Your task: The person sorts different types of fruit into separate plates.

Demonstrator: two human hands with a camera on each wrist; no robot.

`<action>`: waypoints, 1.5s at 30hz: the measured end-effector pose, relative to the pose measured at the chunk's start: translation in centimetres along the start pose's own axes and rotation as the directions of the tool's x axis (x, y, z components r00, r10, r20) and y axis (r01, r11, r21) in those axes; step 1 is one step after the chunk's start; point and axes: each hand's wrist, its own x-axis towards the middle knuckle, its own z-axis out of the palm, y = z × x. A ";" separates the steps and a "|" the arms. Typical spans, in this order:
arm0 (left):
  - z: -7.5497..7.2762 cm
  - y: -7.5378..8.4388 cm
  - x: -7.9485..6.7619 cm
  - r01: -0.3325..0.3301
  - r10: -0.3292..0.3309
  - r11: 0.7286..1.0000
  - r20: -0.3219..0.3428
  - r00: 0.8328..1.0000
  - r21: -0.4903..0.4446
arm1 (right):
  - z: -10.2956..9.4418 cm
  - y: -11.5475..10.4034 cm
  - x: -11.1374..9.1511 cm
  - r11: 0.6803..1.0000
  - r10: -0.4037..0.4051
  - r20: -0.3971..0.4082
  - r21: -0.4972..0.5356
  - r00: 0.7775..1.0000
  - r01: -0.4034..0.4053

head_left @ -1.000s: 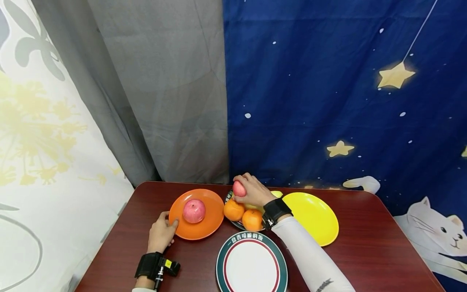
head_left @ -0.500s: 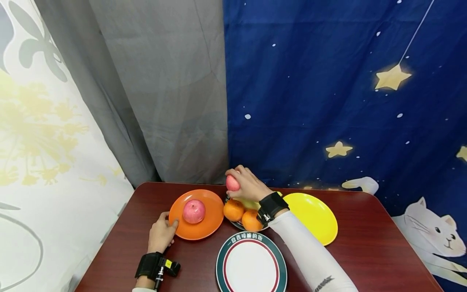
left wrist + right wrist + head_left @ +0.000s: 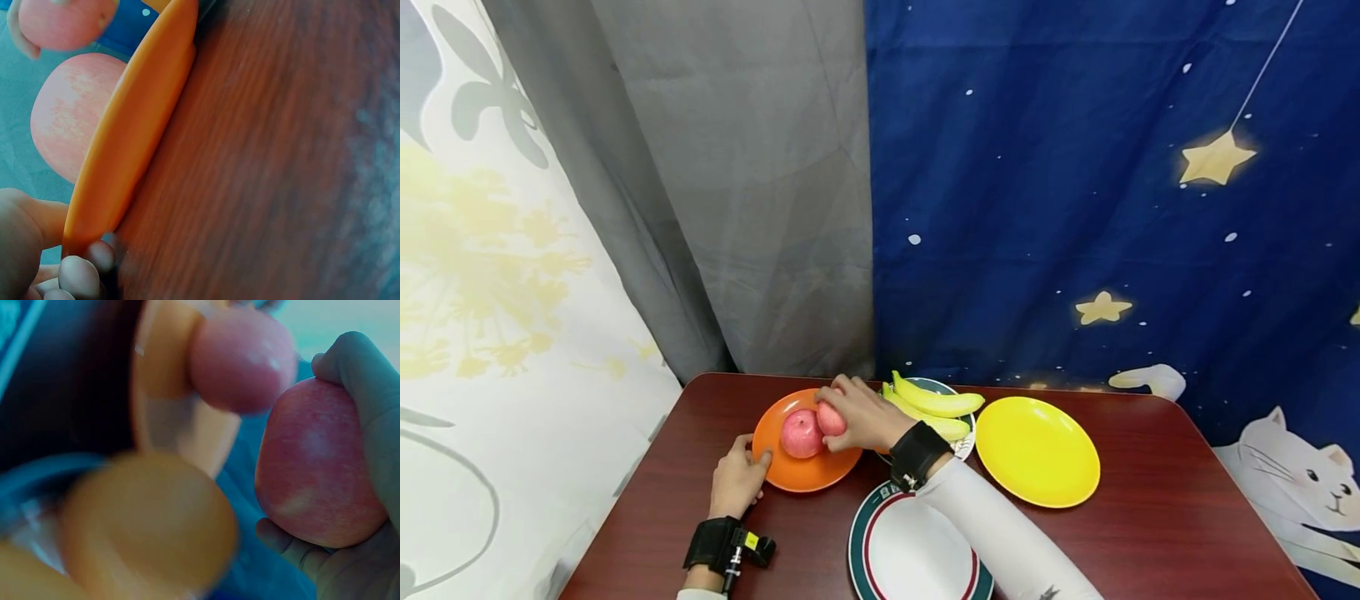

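Observation:
My left hand [image 3: 737, 479] pinches the near-left rim of an orange plate [image 3: 808, 478], thumb above and fingers below, as the left wrist view shows. One pink-red apple [image 3: 801, 434] sits on that plate. Over the plate's right half, my right hand [image 3: 871, 418] grips a second apple [image 3: 319, 469], close beside the first in the head view. Behind the right forearm, two bananas [image 3: 942, 403] lie on a patterned plate [image 3: 967, 451]. An orange [image 3: 153, 525] on that side shows blurred in the right wrist view; the right hand and wrist mostly hide the oranges in the head view.
A white plate with a green rim [image 3: 859, 546] stands at the front, partly under the right sleeve. To the right lies a yellow plate [image 3: 1037, 451]. Curtains [image 3: 1000, 208] hang right behind the far edge of the brown table [image 3: 1165, 500].
My right hand has carried the apple left from above the fruit plate to over the orange plate, uncovering the bananas. My left hand has stayed at the orange plate's rim.

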 end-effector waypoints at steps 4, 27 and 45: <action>0.2 0.2 0.0 -0.004 0.004 1.000 -0.002 1.000 -0.004 | 1.5 -0.5 0.0 1.000 0.015 0.060 0.010 0.998 -0.015; 0.9 0.4 0.1 -0.021 0.020 1.000 -0.022 1.000 -0.020 | 3.8 -0.9 -0.3 0.997 0.018 0.173 -0.077 0.985 -0.004; -0.1 0.0 -0.2 -0.016 0.016 1.000 -0.015 1.000 -0.008 | -11.8 2.7 -6.9 0.996 0.011 -0.247 -0.088 0.969 -0.033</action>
